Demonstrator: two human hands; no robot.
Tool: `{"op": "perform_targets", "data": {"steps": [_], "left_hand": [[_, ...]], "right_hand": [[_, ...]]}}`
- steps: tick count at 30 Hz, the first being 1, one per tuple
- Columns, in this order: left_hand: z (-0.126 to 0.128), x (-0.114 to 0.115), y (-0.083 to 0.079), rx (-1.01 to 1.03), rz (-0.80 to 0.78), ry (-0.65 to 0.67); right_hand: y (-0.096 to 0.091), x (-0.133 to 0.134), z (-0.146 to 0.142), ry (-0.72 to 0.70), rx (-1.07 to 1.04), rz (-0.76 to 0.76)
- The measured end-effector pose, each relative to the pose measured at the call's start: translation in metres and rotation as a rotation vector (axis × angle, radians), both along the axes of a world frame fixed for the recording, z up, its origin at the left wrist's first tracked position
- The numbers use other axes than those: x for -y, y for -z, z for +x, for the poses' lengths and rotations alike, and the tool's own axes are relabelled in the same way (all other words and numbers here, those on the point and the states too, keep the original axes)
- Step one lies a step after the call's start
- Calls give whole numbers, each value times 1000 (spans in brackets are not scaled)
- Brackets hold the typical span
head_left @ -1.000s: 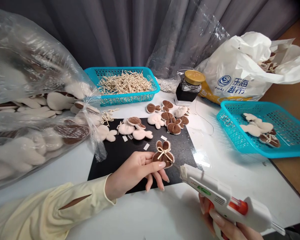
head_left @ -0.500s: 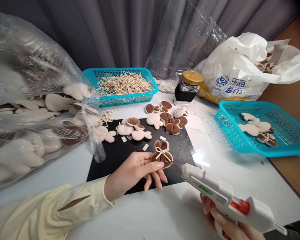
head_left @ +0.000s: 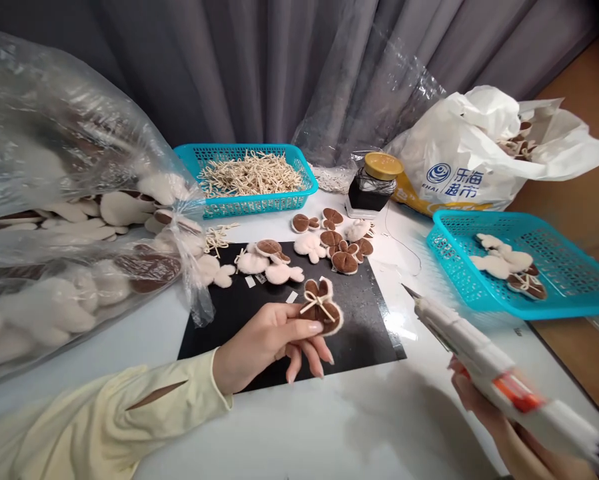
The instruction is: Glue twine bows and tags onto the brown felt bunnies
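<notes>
My left hand (head_left: pixel 274 340) pinches a brown felt bunny piece (head_left: pixel 321 307) with a cream bow, held just above the black mat (head_left: pixel 364 327). My right hand (head_left: pixel 484 407) grips a white hot glue gun (head_left: pixel 484 353) with an orange trigger; its nozzle points up and left, well to the right of the bunny piece. The gun is blurred by motion. Several loose brown and cream bunny pieces (head_left: pixel 324 243) lie at the mat's far edge.
A large clear bag of bunny pieces (head_left: pixel 69 220) fills the left. A teal basket of cream bows (head_left: pixel 249 177) stands at the back, a gold-lidded jar (head_left: pixel 374 183) beside it, a white shopping bag (head_left: pixel 479 153) behind. Another teal basket (head_left: pixel 524 263) holds finished pieces on the right.
My right hand has pulled the glue gun away to the right, off the bunny piece. My left hand has tilted the piece slightly and still holds it.
</notes>
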State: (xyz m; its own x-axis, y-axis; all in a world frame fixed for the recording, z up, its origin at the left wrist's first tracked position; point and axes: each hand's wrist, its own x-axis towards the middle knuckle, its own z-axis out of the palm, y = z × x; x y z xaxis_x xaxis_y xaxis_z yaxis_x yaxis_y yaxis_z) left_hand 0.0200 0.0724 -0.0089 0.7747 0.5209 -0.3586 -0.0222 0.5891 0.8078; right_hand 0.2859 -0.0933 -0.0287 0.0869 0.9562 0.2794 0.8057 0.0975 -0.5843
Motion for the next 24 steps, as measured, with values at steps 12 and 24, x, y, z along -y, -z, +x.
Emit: {"op": "perform_targets", "data": {"steps": [12,24], "left_hand": [[0,5,3,-40,73,78],[-9,11,3,83,147,241]], "right_hand": [[-4,-85,55,-203,638,-88],[-75,-194,-80,-909,353,16]]}}
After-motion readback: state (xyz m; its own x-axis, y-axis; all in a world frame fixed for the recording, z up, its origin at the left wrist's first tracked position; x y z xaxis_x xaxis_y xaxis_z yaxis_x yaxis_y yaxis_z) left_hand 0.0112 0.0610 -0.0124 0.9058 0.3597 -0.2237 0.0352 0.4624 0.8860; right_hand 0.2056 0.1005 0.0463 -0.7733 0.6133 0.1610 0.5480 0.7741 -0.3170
